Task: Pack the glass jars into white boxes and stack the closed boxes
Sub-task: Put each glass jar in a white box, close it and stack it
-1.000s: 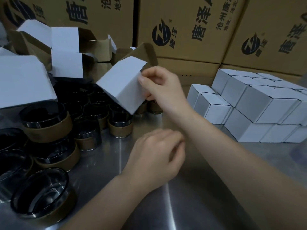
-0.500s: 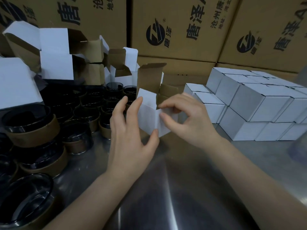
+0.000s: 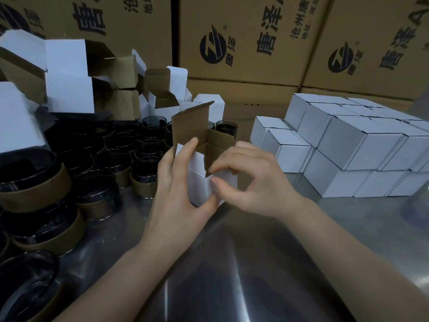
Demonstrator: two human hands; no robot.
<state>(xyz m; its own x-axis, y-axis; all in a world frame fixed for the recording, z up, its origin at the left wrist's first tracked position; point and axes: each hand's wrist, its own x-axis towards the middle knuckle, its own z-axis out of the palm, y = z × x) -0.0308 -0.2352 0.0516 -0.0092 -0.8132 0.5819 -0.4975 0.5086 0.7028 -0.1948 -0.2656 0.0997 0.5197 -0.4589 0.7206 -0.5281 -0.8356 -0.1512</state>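
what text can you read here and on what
"唐泽": large black print on the brown cardboard cartons, also beside round black logos.
"A": after it on rightmost carton.
"沧州唐": smaller line, cut off.
"地址: 河北": smallest, cut off.
White cardboard boxes, dark glass jars: none.

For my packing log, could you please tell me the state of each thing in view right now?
Held white box: upright, lid flap up, unclosed.
Left hand: grips its left side.
Right hand: pinches it at a flap.
Glass jars: unpacked, upright.
Stacked white boxes: closed, right side.
Piled white boxes: open, back left.
Brown cartons: closed.
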